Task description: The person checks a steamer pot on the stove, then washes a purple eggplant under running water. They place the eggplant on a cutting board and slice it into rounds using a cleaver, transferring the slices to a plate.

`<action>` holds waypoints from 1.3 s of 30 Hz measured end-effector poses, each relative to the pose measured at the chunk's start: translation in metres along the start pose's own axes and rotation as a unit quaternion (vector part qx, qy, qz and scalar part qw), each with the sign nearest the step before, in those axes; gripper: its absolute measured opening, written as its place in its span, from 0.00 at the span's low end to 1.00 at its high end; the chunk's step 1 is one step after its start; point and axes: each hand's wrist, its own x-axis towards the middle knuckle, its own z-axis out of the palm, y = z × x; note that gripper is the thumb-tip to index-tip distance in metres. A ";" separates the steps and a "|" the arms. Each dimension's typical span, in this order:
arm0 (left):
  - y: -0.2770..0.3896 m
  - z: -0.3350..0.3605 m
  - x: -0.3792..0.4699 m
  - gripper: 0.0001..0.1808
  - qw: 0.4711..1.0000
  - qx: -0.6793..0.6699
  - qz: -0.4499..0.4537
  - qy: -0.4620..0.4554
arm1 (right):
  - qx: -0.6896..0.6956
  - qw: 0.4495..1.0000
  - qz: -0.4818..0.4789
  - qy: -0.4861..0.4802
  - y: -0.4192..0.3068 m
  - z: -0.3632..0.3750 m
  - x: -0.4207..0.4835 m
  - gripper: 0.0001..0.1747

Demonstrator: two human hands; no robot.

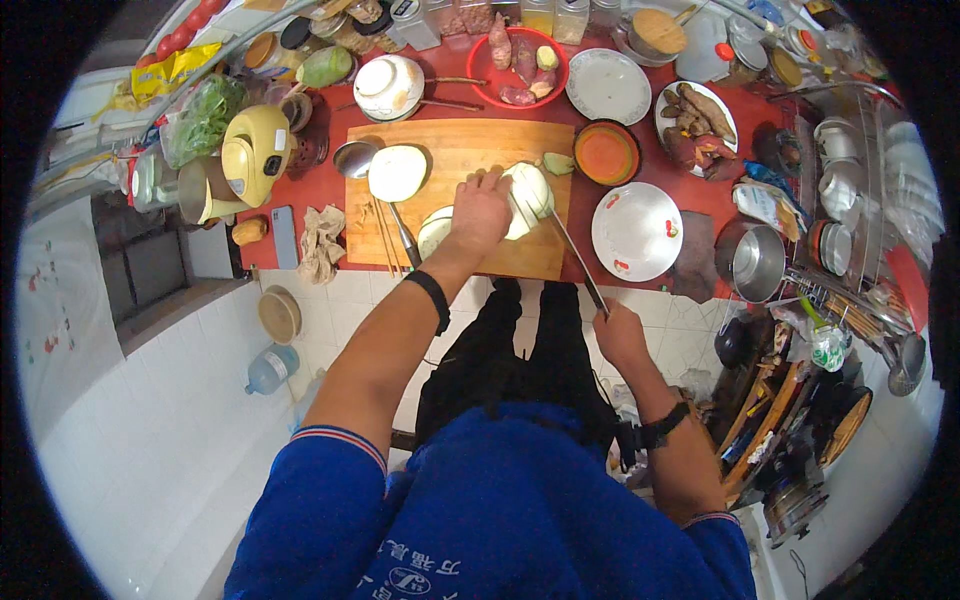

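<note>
A wooden cutting board (465, 142) lies on the red table. My left hand (484, 206) rests on it, its fingertips touching a pale green vegetable cut in slices (531, 193). My right hand (619, 330) grips the handle of a knife (574, 244), whose blade reaches the right side of the slices. Partly hidden by my left arm is another pale cut piece (436, 229). A large round cut piece (398, 173) lies at the board's left, beside a metal ladle (356, 159) and a pair of chopsticks (384, 236). A small green end piece (558, 163) sits at the right edge.
Right of the board stand an orange-lined bowl (607, 153) and a white plate (637, 231). Behind it are an upturned bowl (388, 86) and a red basin (480, 75) with root vegetables. A phone (284, 236) and a crumpled cloth (322, 244) lie left; a metal pot (757, 262) stands right.
</note>
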 end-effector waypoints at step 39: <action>0.139 -0.069 0.050 0.15 0.943 -0.323 0.024 -0.081 | 0.165 0.982 0.092 -0.019 0.051 -0.006 -0.132 0.13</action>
